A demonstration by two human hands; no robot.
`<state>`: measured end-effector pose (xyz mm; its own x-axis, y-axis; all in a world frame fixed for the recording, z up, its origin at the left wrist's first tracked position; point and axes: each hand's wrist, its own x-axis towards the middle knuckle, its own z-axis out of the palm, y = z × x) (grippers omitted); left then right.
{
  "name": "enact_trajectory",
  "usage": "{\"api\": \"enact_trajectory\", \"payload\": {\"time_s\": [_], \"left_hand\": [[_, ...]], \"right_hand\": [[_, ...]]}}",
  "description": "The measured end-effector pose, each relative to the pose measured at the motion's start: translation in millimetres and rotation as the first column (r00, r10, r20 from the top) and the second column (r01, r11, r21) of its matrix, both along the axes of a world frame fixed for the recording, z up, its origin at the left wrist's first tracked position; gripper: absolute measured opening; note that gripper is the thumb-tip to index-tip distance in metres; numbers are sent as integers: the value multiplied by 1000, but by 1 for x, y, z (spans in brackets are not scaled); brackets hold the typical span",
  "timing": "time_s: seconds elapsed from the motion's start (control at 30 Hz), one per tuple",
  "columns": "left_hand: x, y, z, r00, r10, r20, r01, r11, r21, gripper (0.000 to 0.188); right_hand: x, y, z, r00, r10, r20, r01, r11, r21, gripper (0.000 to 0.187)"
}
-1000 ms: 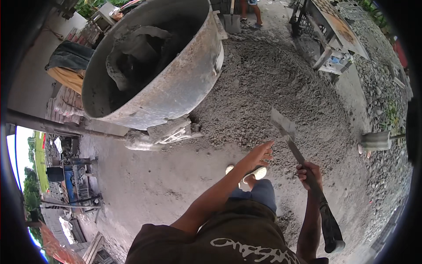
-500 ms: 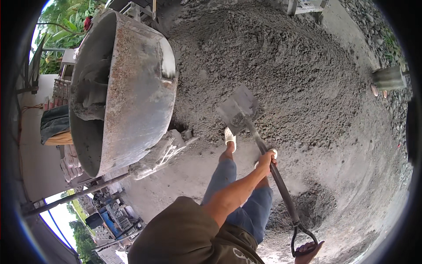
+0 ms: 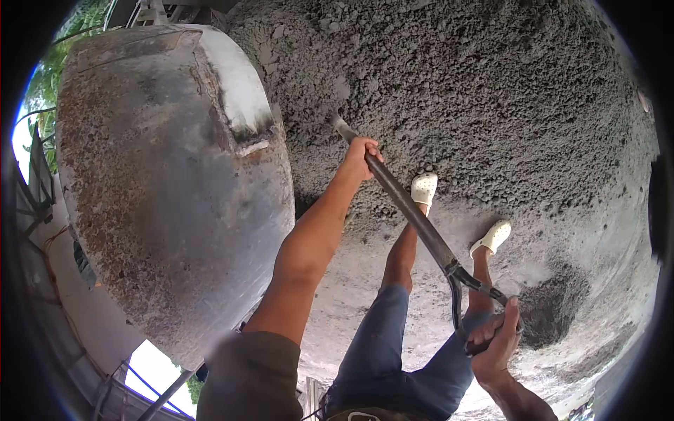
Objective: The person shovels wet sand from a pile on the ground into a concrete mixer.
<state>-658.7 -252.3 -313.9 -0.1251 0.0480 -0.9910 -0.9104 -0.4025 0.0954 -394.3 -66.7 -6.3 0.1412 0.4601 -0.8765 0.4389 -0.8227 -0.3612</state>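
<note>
My left hand (image 3: 363, 156) is wrapped round the dark shaft of a shovel (image 3: 414, 214), near its lower part. My right hand (image 3: 497, 342) grips the D-shaped handle at the shovel's top end, close to my right thigh. The shaft slants away to the upper left. Its far end reaches a broad heap of grey, lumpy concrete mix (image 3: 491, 105); I cannot make out the blade there, which seems hidden in the mix.
A large rusty mixer drum (image 3: 175, 182) fills the left side, close to my left arm. My feet, in white clogs (image 3: 424, 189), stand at the heap's near edge. A small dark patch of mix (image 3: 554, 305) lies on the floor to the right.
The shovel's blade showed above the heap before and is now out of sight. My left arm has stretched forward and left, and the drum looms larger and nearer.
</note>
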Motion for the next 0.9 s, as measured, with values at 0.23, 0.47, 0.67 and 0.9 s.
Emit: {"api": "enact_trajectory", "payload": {"time_s": [0.23,0.47,0.67,0.9], "left_hand": [[-24,2,-56,992,-67,-108,47,983,-179,26],[22,-9,-64,975,-218,-48,186,913,-362,22],[104,59,4,934,-358,-4,322,844,-428,16],[137,198,129,831,-517,-206,397,809,-433,14]], "right_hand": [[85,1,-180,984,-173,-34,173,985,-16,53],[160,-11,-193,979,-202,-8,201,976,-90,55],[283,-10,-152,918,-397,-15,389,906,-166,53],[352,73,-132,844,-535,-42,439,733,-520,52]]}}
